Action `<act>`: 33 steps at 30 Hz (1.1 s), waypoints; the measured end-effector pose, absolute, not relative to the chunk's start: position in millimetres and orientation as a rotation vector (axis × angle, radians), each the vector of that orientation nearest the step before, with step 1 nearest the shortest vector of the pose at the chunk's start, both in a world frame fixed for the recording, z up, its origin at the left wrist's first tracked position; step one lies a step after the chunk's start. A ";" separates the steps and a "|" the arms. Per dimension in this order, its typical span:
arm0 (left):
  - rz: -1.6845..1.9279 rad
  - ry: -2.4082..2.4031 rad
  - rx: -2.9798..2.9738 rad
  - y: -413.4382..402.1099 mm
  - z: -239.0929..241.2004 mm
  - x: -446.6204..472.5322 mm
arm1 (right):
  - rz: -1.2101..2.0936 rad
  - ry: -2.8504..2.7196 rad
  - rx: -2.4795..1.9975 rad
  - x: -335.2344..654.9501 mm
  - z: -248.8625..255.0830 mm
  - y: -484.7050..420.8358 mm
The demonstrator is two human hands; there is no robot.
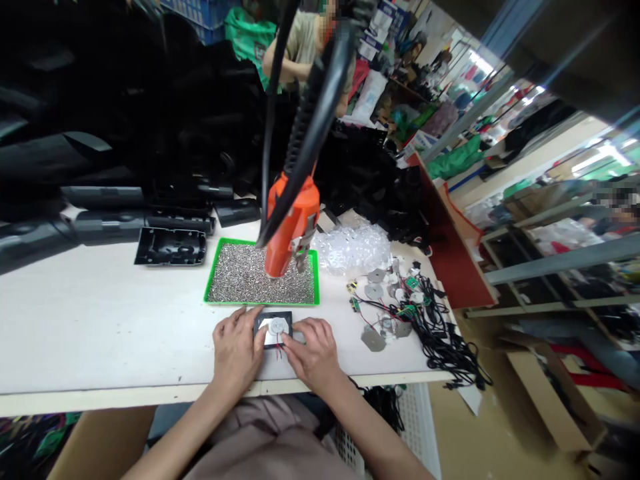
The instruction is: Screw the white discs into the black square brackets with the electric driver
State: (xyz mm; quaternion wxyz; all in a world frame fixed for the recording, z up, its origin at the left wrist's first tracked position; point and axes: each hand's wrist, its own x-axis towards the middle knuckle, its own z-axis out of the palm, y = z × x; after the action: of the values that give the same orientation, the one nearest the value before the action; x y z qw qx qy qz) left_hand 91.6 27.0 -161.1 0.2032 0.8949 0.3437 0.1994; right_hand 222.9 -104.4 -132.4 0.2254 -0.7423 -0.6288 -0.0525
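At the front of the table lies a small black square block (273, 315) with a pale metal plate (266, 325) on it. On the plate sits a round light-grey motor-like part (279, 325), and thin red wires hang from its near side. My left hand (237, 347) grips the block from the left, thumb by the plate and fingers along the far edge. From the right, my right hand (315, 347) closes on the assembly, its thumb and fingertips at the round part. Just beyond the block stands a green tray (206, 293) of small screws. Over it hangs an orange electric screwdriver (290, 227).
Wired motors with metal plates (373, 339) and black cables (440, 333) lie to the right. Behind them is clear plastic wrap (355, 248). A black housing (171, 247) rests left of the tray, before a large black heap (125, 120). Another person (300, 47) is at the back.
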 end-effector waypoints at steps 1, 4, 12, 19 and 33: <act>0.560 0.961 2.501 26.7 -160.6 92.0 | -0.131 -1.729 -2.056 222.8 -132.3 -105.1; 0.569 0.964 2.515 26.1 -159.9 92.7 | -0.047 -1.642 -2.040 223.3 -126.3 -111.7; 0.555 0.996 2.534 24.9 -159.3 94.5 | -0.093 -1.466 -2.165 185.4 -131.9 -117.6; 0.570 0.996 2.503 23.8 -158.1 96.8 | -0.067 -1.426 -2.092 194.1 -123.6 -110.4; 0.524 0.806 2.461 26.6 -169.2 82.4 | 0.514 -1.808 -2.037 239.6 -97.3 -58.1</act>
State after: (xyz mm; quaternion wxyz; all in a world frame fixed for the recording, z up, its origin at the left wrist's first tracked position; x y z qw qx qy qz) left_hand 82.4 26.6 -169.2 0.2472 0.9025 0.2956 0.1923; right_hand 239.6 -58.1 -97.3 0.1841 -0.7224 -0.6411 0.1823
